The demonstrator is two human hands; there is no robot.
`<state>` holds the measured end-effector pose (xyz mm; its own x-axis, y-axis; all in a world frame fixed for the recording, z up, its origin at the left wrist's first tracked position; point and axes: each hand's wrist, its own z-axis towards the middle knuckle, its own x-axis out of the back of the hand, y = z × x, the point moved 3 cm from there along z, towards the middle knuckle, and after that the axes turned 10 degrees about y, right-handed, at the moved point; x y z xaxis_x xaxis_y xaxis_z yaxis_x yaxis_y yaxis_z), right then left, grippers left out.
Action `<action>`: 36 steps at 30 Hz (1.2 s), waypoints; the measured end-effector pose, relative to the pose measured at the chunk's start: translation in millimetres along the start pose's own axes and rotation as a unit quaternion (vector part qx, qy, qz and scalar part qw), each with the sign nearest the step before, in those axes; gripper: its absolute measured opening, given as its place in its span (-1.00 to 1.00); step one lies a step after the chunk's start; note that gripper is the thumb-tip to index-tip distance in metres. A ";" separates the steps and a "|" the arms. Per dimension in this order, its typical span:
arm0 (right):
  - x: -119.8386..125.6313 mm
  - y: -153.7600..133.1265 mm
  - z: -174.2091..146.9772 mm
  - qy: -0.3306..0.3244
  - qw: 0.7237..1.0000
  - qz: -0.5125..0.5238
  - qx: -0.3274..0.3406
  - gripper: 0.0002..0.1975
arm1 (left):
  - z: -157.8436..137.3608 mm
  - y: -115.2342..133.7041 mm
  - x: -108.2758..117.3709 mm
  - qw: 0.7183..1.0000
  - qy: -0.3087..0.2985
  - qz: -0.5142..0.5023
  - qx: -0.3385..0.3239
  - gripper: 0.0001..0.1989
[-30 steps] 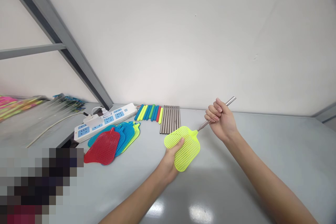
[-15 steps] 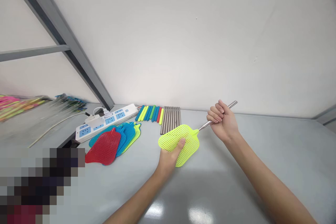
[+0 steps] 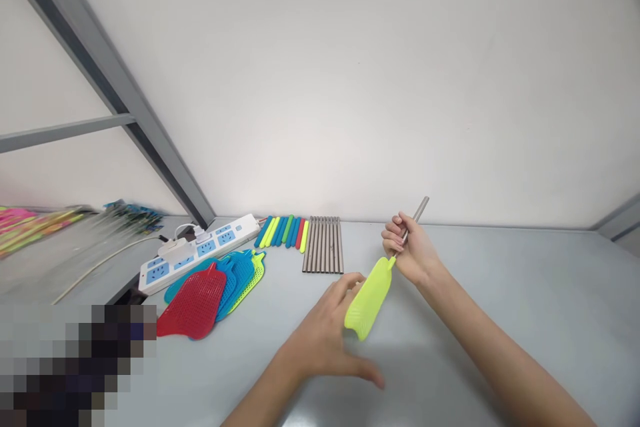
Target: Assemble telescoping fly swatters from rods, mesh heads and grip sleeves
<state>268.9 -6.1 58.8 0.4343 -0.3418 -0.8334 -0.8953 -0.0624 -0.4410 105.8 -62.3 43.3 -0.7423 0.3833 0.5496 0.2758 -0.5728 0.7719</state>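
Note:
My right hand [image 3: 407, 247] is wrapped round the metal rod [image 3: 423, 208] of a fly swatter, whose upper end sticks out above the fist. From the rod's lower end hangs the yellow-green mesh swatter head [image 3: 369, 300], turned nearly edge-on. My left hand [image 3: 333, 330] is open beside that head, its thumb spread low and its fingers partly behind the mesh. Whether those fingertips touch it, I cannot tell. Loose swatter heads lie stacked to the left: a red one [image 3: 195, 300] on top, blue ones [image 3: 244, 270] and a yellow-green one [image 3: 257, 273] under it.
A row of metal rods [image 3: 323, 247] lies near the wall, beside several coloured handle sleeves [image 3: 281, 232]. Behind the stacked heads is a white power strip [image 3: 240, 230] with plugs and a cable. Bagged items [image 3: 133, 217] lie far left, by a grey metal frame [image 3: 150, 140].
My left hand has let go of the swatter head and opened. The head has turned from face-on to nearly edge-on, while my right hand keeps its grip on the rod.

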 end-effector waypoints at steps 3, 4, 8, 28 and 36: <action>1.1 -14.9 -0.7 0.006 0.999 -0.034 -0.004 -0.80 | 2.4 -12.4 15.0 0.998 0.027 0.050 0.006 -0.21; 0.5 -18.6 -1.7 0.004 0.999 -0.049 -0.002 -0.81 | 3.9 -19.3 20.7 0.996 0.052 0.074 0.016 -0.35; -2.8 -21.4 -5.8 0.009 0.994 -0.105 0.003 -0.75 | 9.6 -58.3 40.4 0.952 0.165 0.242 0.088 -0.57; -2.0 13.8 -7.4 -0.087 0.968 -0.208 -0.114 -0.77 | 5.4 -100.0 60.0 0.855 0.224 0.415 0.214 -0.63; -3.5 27.5 -14.1 -0.120 0.951 -0.256 -0.124 -0.81 | 5.5 -101.9 55.2 0.864 0.225 0.399 0.209 -0.63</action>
<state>241.5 -19.8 54.3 0.8035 0.0159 -0.5951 -0.5422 -0.3932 -0.7426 40.1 21.2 -3.2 -0.3500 -0.3872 0.8530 0.9362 -0.1764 0.3041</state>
